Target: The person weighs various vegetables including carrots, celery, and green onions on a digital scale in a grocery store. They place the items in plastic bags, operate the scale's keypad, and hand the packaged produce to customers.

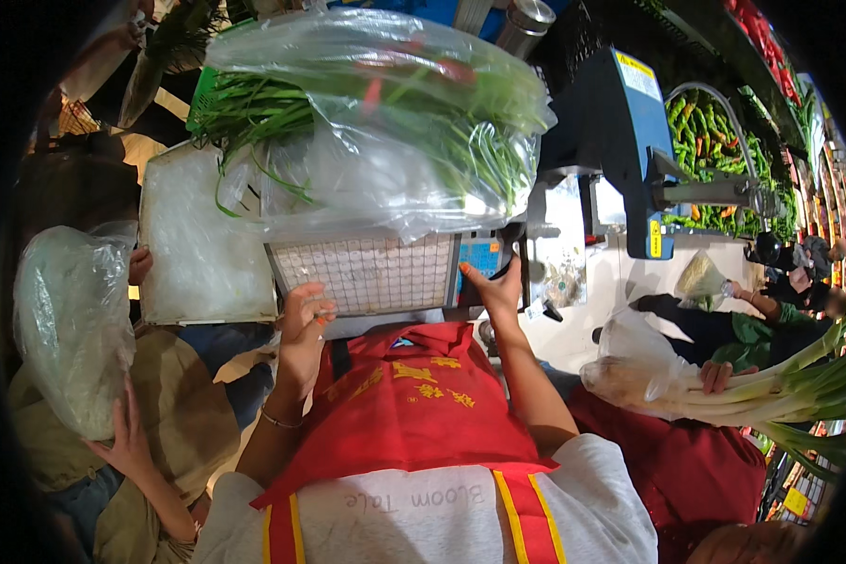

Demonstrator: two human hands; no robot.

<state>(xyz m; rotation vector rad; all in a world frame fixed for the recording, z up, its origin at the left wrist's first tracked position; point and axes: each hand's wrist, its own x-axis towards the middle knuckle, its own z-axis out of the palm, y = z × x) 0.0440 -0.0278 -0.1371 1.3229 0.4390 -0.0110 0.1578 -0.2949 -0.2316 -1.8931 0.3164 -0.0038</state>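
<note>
In front of me stands a weighing scale with a wide grid keypad [366,271] and a blue key panel [481,259]. A clear plastic bag [395,176] of long green stalks, like garlic chives, lies on top of it; red bits show through the plastic. My left hand [304,317] is at the keypad's near left corner, fingers bent and apart, with nothing visible in it. The thumb of my right hand [495,282] rests by the blue panel. Its other fingers reach past the scale's right edge, partly hidden.
A white tray [208,247] adjoins the scale. At left, a person holds a filled plastic bag [77,324]. Another at right holds bagged long green onions [677,395]. A blue-grey device on an arm [638,155] stands by green and red peppers [708,134].
</note>
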